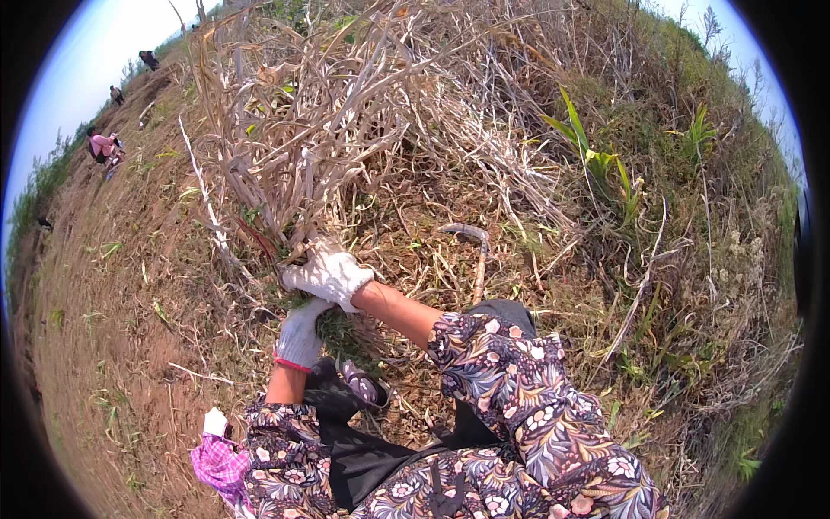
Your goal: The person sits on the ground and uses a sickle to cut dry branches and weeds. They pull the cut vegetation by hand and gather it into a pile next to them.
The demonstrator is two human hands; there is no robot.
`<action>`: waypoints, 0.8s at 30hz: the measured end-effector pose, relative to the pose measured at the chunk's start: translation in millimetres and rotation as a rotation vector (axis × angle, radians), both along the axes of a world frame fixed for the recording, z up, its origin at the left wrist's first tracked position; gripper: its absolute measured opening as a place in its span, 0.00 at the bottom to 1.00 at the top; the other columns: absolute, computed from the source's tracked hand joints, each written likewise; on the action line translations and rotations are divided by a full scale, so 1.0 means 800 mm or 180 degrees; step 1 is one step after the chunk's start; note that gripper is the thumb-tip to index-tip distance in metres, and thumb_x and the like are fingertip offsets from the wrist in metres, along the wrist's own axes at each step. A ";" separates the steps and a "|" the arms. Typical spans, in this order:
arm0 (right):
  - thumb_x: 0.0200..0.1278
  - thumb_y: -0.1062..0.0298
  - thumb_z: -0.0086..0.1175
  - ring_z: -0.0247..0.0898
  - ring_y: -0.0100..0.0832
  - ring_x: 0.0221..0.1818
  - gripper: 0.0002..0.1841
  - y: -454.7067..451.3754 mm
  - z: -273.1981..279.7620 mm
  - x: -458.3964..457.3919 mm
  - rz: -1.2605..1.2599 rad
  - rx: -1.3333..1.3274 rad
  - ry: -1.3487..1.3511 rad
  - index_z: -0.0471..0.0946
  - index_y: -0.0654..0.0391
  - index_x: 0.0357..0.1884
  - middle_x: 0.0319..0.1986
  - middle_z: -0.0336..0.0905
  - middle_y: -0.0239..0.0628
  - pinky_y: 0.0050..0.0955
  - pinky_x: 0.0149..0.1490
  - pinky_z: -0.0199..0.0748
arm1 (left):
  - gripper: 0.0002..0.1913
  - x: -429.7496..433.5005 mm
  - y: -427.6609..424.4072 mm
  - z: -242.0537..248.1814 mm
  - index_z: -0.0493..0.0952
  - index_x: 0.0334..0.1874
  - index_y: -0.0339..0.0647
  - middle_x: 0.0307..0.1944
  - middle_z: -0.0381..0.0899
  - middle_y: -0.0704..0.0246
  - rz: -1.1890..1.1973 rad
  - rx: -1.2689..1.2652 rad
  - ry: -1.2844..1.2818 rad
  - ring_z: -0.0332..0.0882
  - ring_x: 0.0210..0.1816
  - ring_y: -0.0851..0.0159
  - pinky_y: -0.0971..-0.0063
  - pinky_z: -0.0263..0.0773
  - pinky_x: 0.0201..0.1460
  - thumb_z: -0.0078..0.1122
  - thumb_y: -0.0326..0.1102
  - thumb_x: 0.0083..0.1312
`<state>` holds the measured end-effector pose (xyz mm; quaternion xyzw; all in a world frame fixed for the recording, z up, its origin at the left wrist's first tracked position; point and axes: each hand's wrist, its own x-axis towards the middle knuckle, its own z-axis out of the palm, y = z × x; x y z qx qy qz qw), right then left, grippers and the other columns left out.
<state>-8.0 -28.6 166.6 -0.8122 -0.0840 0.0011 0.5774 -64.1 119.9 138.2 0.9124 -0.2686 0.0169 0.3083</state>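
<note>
Both my hands wear white knitted work gloves and are closed around one bundle of dry stalks [305,168], which fans out upward from my grip. My right hand [329,272] crosses over the stalk bases from the right. Just below it, my left hand [301,334] grips the lower end, its glove edged in red at the wrist. Green weeds [337,331] hang down beside the left glove. The fingers of both hands are partly hidden by stalks and gloves. A sickle [481,253] with a curved blade lies on the ground to the right, its handle towards my knee.
A heap of dry stalks [473,123] lies ahead, with tall weeds [700,214] on the right. My shoe [363,383] stands below my hands. Pink checked cloth [220,464] is at my left side. A person in pink [105,148] crouches far left; others are farther off.
</note>
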 end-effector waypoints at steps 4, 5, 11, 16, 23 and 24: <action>0.45 0.52 0.58 0.76 0.51 0.42 0.27 0.007 0.018 0.003 0.0205 -0.0010 -0.0004 0.73 0.63 0.44 0.37 0.79 0.54 0.42 0.46 0.73 | 0.23 -0.006 0.006 0.000 0.77 0.45 0.40 0.41 0.81 0.54 0.0142 0.0024 -0.0141 0.78 0.45 0.46 0.63 0.74 0.48 0.51 0.13 0.45; 0.46 0.52 0.56 0.76 0.51 0.43 0.24 0.009 0.022 0.003 0.0209 -0.0050 -0.0118 0.77 0.65 0.37 0.36 0.79 0.55 0.42 0.46 0.73 | 0.23 -0.007 0.008 0.000 0.77 0.45 0.40 0.41 0.81 0.54 0.0196 -0.0061 -0.0104 0.78 0.45 0.46 0.63 0.74 0.48 0.50 0.13 0.45; 0.46 0.50 0.58 0.75 0.48 0.48 0.26 0.020 0.026 0.006 0.0677 -0.0142 0.0007 0.79 0.57 0.46 0.43 0.78 0.54 0.39 0.54 0.72 | 0.23 -0.024 0.002 0.002 0.76 0.46 0.38 0.46 0.80 0.52 0.0542 -0.0431 0.0106 0.78 0.48 0.46 0.64 0.73 0.52 0.51 0.13 0.46; 0.43 0.49 0.61 0.75 0.46 0.45 0.27 0.031 0.007 0.009 0.0657 -0.0018 0.0565 0.79 0.60 0.41 0.40 0.78 0.53 0.38 0.51 0.72 | 0.26 -0.024 0.017 -0.004 0.76 0.51 0.39 0.48 0.80 0.56 0.0391 -0.0276 0.0000 0.77 0.52 0.51 0.67 0.73 0.55 0.44 0.11 0.49; 0.46 0.54 0.65 0.77 0.38 0.38 0.25 0.037 0.008 -0.011 0.0022 0.0163 0.0911 0.79 0.64 0.42 0.37 0.81 0.46 0.35 0.45 0.73 | 0.28 -0.019 0.027 -0.009 0.76 0.54 0.45 0.52 0.79 0.59 0.0052 -0.0778 0.0813 0.76 0.55 0.55 0.65 0.71 0.59 0.45 0.13 0.51; 0.46 0.53 0.65 0.77 0.38 0.39 0.27 0.036 0.005 -0.011 -0.0035 0.0061 0.1041 0.78 0.64 0.44 0.39 0.81 0.47 0.35 0.46 0.73 | 0.23 -0.019 0.026 -0.006 0.77 0.54 0.45 0.52 0.79 0.61 -0.0016 -0.0722 0.0478 0.77 0.53 0.58 0.68 0.71 0.58 0.47 0.19 0.56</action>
